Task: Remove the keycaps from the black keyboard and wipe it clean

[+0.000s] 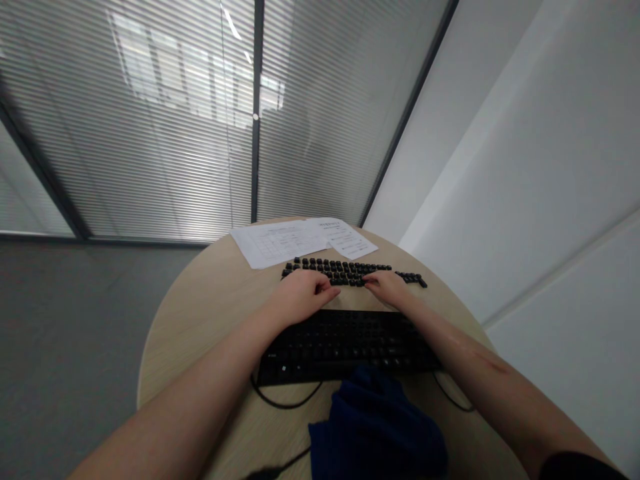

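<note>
Loose black keycaps [345,266] lie in rows on the round wooden table, laid out like a keyboard. At the left end of the rows is my left hand [306,292], its fingers bent and its thumb stretched out apart from them. Nothing shows in its grasp, and some of its fingertips are hidden. My right hand [387,288] reaches into the rows from the right, thumb and fingers close together around a dark keycap. Nearer to me, under my wrists, lies a black keyboard [350,343] whose upper rows look bare of caps.
Printed paper sheets [280,243] lie at the table's far edge. A crumpled dark blue cloth [380,427] overlaps the keyboard's near edge, with a black cable [285,405] beside it. Beyond the table [195,313] stand a glass partition with blinds [190,133] and a white wall [550,167].
</note>
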`<state>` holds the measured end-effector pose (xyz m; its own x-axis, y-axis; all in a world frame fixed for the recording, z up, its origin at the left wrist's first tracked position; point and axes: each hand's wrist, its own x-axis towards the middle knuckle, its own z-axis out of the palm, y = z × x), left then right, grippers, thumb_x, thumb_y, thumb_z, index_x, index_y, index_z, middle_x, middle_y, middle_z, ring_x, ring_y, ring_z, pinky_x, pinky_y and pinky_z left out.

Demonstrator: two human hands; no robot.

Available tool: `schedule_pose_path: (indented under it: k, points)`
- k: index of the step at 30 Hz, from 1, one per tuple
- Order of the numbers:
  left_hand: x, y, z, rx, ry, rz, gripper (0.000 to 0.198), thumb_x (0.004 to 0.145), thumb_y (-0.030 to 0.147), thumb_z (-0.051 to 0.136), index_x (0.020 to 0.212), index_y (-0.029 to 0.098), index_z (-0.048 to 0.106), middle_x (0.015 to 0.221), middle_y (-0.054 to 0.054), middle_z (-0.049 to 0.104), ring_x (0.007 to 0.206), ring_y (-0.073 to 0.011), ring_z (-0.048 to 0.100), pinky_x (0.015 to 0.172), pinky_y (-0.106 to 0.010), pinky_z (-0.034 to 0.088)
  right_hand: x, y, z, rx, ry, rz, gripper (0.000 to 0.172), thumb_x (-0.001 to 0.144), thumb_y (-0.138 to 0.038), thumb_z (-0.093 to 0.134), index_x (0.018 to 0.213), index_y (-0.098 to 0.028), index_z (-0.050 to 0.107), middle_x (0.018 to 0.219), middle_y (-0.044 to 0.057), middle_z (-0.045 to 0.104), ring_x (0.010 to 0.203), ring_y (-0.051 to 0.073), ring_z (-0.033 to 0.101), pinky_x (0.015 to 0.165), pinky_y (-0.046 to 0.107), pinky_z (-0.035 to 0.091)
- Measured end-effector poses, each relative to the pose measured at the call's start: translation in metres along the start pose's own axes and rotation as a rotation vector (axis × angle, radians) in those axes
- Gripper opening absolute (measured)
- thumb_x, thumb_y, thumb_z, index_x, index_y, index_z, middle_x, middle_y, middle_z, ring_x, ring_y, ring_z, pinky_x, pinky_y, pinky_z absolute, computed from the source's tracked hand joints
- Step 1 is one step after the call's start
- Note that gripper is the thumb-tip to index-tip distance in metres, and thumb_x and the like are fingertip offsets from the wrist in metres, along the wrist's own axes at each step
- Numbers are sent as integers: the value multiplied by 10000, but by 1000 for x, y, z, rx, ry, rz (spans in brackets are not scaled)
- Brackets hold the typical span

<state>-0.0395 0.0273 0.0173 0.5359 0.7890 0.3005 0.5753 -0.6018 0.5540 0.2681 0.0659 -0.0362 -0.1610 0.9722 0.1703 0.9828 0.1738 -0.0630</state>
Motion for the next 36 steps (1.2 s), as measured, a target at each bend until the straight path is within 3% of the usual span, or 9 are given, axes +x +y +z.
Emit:
schedule_pose_path:
  k: [7, 11, 13, 16, 19, 24, 28, 31, 36]
  points:
    - [1, -1, 1, 1, -8, -2, 423, 932, 477, 587, 615, 196, 586, 618, 4, 583, 618, -151, 514, 597, -296, 286, -2, 1, -3, 49, 51, 2, 267, 917, -259, 675, 1147, -235, 807, 1175, 79, 795, 1108, 287, 721, 1009, 397, 540]
    - [2, -3, 3, 10, -21, -5, 419, 938, 448, 582, 604, 196, 567, 621, 6, 580, 615, -148, 502, 606, -295, 291, -13, 3, -17, 137, 176, 22, 303, 980, -289, 564, 1178, -212, 781, 1230, 98, 773, 1156, 284, 696, 1052, 411, 512]
    - [3, -4, 3, 21, -27, -4, 420, 939, 445, 577, 601, 196, 560, 611, 8, 568, 609, -145, 492, 608, -296, 293, -25, 5, -27, 185, 260, 60, 412, 1043, -349, 420, 1239, -177, 739, 1246, 130, 757, 1167, 279, 685, 1052, 422, 511]
    - [4, -4, 4, 19, -41, -7, 426, 940, 462, 570, 608, 196, 560, 603, 12, 558, 605, -142, 494, 610, -298, 298, -54, 9, -42, 526, 421, 156, 629, 1076, -483, 196, 1211, -149, 712, 1047, 140, 775, 917, 252, 730, 866, 412, 587]
    - [5, -5, 5, 8, -74, -6, 410, 938, 454, 573, 620, 195, 572, 616, 13, 574, 614, -140, 510, 620, -298, 309, -87, 8, -53, 1004, 511, 174, 694, 1033, -643, 213, 938, -195, 735, 819, 94, 737, 763, 228, 710, 756, 376, 592]
    - [5, -6, 13, 30, -144, 6, 319, 914, 407, 606, 675, 197, 629, 686, 2, 634, 660, -150, 559, 659, -297, 358, -123, -6, -55, 1202, 401, 199, 679, 1003, -728, 287, 793, -225, 692, 435, -33, 439, 457, 170, 558, 567, 322, 541]
    - [4, -9, 21, 84, -141, 71, 225, 894, 398, 645, 812, 198, 706, 873, -41, 694, 871, -209, 624, 804, -331, 430, -129, -21, -51, 1261, 207, 146, 479, 941, -669, 578, 924, -204, 696, 573, -21, 626, 529, 147, 639, 540, 272, 532]
    - [3, -11, 26, 110, -183, 104, 225, 888, 404, 664, 954, 198, 726, 1003, -65, 701, 1025, -247, 623, 923, -367, 448, -126, -27, -49, 1285, 62, 111, 448, 826, -588, 764, 1023, -194, 685, 728, 12, 737, 582, 146, 684, 529, 259, 553]
    - [3, -16, 32, 63, -293, 111, 259, 891, 362, 663, 1076, 188, 713, 1082, -73, 709, 1024, -232, 634, 929, -361, 471, -120, -28, -43, 1341, -1, 78, 430, 828, -575, 749, 982, -194, 624, 780, 22, 746, 580, 124, 673, 499, 229, 540]
